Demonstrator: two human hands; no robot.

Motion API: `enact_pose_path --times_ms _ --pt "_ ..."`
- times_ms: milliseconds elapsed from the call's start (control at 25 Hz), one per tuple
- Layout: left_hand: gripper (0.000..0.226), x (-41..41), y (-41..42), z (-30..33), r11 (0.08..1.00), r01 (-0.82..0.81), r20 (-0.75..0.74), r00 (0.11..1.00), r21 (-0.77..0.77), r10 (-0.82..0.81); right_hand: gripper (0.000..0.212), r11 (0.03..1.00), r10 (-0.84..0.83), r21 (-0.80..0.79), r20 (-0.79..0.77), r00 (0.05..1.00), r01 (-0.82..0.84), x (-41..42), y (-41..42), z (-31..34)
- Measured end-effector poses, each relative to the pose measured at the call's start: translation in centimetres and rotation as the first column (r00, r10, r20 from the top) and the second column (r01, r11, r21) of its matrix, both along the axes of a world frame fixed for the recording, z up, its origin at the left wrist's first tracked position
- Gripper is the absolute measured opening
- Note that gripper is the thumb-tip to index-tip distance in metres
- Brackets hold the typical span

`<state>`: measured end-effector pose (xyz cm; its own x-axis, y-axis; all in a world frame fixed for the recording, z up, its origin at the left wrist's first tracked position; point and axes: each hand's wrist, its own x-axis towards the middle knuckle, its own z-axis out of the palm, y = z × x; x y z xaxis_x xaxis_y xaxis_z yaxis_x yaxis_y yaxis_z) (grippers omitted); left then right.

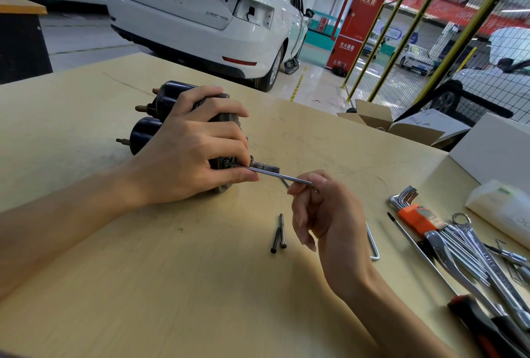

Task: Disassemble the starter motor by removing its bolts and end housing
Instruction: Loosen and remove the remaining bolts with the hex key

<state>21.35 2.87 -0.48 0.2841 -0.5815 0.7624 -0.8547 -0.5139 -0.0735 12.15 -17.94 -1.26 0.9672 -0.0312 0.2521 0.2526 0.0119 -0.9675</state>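
The left hand (189,148) grips a starter motor (149,128) on the table (143,286). The right hand (324,214) pinches a long bolt (281,176) at its end. 2 bolts (279,233) lie nearby.

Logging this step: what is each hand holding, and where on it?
Left hand grips the starter motor around its body, near the end housing. Right hand pinches the outer end of a long bolt at that housing.

The left hand (198,148) covers most of the starter motor (149,128), hiding where the rod (275,175) enters it. The screwdriver (484,326) (red and black handle) runs off the bottom edge. Spanner (476,245) markings are too small to read.
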Motion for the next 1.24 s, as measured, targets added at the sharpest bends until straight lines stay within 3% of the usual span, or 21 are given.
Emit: enact_pose_path --times_ms 480,720,920,1240 --pt "0.026 0.07 -0.02 -0.12 1.000 0.003 0.007 1.000 -0.005 -0.003 0.020 0.999 -0.020 -0.049 -0.009 1.000 0.020 -0.44 0.05 0.11" --pt "0.027 0.05 0.05 -0.06 1.000 0.007 -0.004 1.000 -0.002 -0.007 0.042 0.993 -0.059 -0.104 0.000 0.998 0.058 -0.55 0.16 0.45" --pt "0.028 0.10 -0.02 -0.01 1.000 0.014 -0.006 1.000 -0.012 -0.015 0.046 0.983 -0.114 -0.145 -0.008 0.993 0.112 -0.42 0.26 0.46" --pt "0.025 0.16 -0.05 0.03 1.000 0.016 -0.001 1.000 -0.018 -0.016 0.026 0.966 -0.213 -0.163 -0.048 0.976 0.203 -0.11 0.38 0.25"
